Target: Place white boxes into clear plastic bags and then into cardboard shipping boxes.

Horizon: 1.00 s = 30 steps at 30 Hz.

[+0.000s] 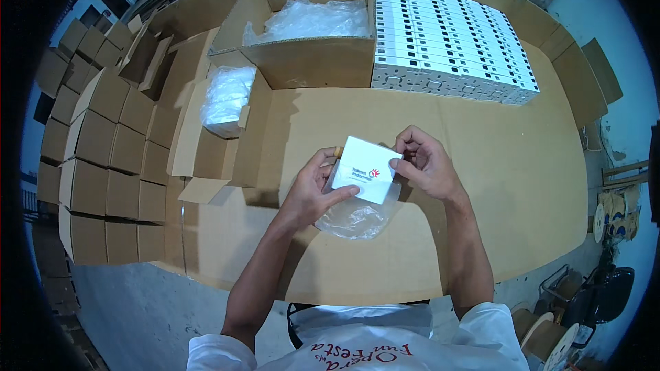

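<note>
A flat white square box (366, 177) with a small red mark on its face is held between my hands, above the cardboard-covered table. A clear plastic bag (357, 222) hangs round its lower part; the box's upper part sticks out. My left hand (317, 192) grips the box and bag from the left, thumb across the lower front. With thumb and bent fingers, my right hand (427, 165) pinches the box's right edge near the top corner. Whether the right fingers also hold the bag's rim, I cannot tell.
Rows of white boxes (454, 45) stand at the back right. Beside them an open carton (320, 65) holds clear plastic bags (309, 19). A smaller open carton (254, 124) at the left contains bagged items (228, 99). Brown cartons (103, 137) are stacked along the table's left side.
</note>
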### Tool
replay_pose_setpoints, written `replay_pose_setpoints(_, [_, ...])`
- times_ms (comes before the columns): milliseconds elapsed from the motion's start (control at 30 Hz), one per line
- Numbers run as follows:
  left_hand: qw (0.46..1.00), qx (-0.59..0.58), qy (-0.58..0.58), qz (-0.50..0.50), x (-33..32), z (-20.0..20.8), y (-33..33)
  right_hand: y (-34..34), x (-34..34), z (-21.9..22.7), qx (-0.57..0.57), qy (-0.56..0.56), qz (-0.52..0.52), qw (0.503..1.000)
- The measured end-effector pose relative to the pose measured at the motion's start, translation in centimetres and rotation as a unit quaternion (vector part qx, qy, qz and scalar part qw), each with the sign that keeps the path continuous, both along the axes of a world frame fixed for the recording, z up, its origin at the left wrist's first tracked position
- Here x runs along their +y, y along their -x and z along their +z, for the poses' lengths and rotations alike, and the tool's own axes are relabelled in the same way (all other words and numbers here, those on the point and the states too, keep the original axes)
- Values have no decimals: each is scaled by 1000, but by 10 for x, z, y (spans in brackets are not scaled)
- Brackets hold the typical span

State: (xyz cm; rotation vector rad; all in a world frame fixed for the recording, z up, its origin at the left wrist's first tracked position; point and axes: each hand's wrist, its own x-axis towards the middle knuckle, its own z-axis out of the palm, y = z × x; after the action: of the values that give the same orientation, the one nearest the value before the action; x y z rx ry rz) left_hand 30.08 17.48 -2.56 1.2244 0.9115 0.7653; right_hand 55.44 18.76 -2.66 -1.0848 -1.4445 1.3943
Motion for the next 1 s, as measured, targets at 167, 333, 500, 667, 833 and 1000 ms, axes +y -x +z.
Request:
replay_pose_setpoints(167, [997, -26, 38, 55, 2, -2, -5, 8, -4, 1, 47, 4, -2, 999])
replay_pose_setpoints(333, [991, -85, 8, 105, 3, -17, -3, 16, -13, 8, -2, 96, 8, 995])
replay_pose_setpoints(500, [989, -96, -13, 116, 3, -15, 4, 28, -12, 13, -27, 108, -8, 994])
replay_pose_setpoints(667, [981, -94, 93, 145, 6, -14, 19, 27, -11, 7, -18, 70, -31, 997])
replay_pose_setpoints(833, [984, -93, 86, 126, 8, -18, 27, 24, -10, 10, -6, 57, -24, 998])
replay_pose_setpoints(1000, [983, -108, 49, 139, 7, -16, 26, 23, -9, 7, 11, 58, -22, 998])
